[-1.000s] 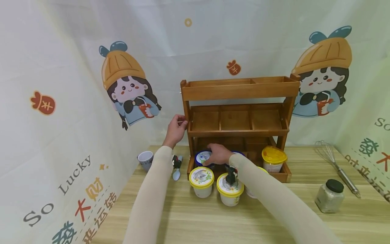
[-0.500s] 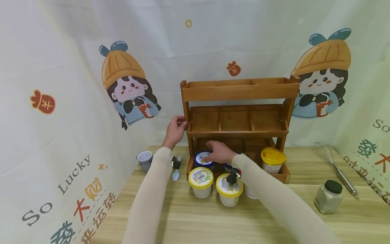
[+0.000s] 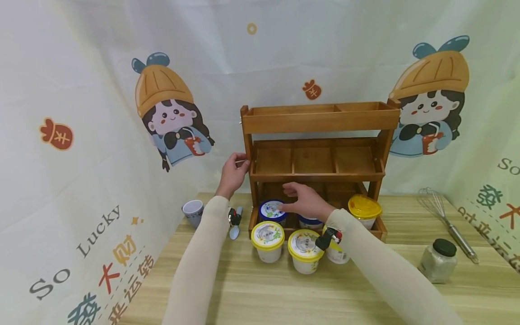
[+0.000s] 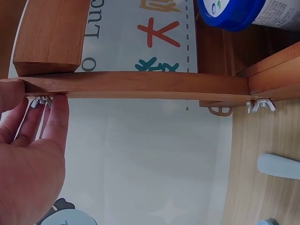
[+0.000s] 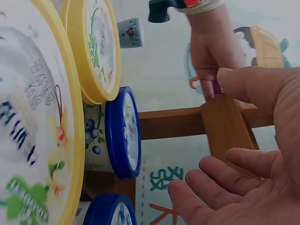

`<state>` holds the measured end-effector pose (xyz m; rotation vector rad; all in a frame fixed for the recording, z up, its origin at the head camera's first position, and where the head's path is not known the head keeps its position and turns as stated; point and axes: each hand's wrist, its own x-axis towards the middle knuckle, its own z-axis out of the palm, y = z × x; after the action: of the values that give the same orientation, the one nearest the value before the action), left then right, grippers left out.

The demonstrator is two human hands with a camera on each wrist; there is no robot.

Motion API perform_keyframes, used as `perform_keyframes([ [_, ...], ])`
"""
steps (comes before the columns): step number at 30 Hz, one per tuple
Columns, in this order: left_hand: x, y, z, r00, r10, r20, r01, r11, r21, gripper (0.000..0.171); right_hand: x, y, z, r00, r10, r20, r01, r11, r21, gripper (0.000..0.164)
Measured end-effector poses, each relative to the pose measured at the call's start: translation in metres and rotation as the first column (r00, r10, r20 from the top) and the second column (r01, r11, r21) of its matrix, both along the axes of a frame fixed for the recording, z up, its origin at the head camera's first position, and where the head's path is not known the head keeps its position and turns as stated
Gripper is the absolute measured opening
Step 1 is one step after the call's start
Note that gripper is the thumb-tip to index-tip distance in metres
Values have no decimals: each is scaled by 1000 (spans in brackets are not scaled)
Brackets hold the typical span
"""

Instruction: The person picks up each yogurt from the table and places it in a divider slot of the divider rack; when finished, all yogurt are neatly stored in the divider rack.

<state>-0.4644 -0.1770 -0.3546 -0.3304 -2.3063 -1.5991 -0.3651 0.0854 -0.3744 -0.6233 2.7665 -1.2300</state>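
Note:
My left hand grips the left upright of a three-tier wooden rack; in the left wrist view its fingers surround a wing nut. Bare and spread, my right hand hovers over the bottom tier, holding nothing. Beneath it are two blue-lidded tubs: the left one is mostly visible, the other partly covered by the hand. Yellow-lidded tubs line the front: one at left, one in the middle, and one partly behind the right wrist.
A tub with a tilted yellow lid occupies the bottom tier's right end. Left of the rack are a patterned cup and a pale spoon. To the right lie a whisk and a black-capped jar. A printed cloth hangs behind.
My right hand has moved right and slightly up, off the left blue-lidded tub, uncovering more of its lid. The left hand stays on the rack's upright.

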Motion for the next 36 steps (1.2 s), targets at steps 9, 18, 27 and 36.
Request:
perform_keyframes([
  [9,0,2,-2,1000,5,-18,-5,1000,2,33,23,34,-3,999,-31,-38,28,997,-72,72],
  [18,-4,4,-2,1000,-8,-1,8,999,-32,33,46,77,-23,993,-81,-87,69,989,-130,61],
  [27,-3,2,1,1000,-1,1,1,998,-67,32,61,108,-36,984,-100,-147,82,989,-125,55],
  [36,-4,5,1,1000,-1,3,1,997,-75,33,79,132,-50,979,-120,-164,102,988,-112,59],
])
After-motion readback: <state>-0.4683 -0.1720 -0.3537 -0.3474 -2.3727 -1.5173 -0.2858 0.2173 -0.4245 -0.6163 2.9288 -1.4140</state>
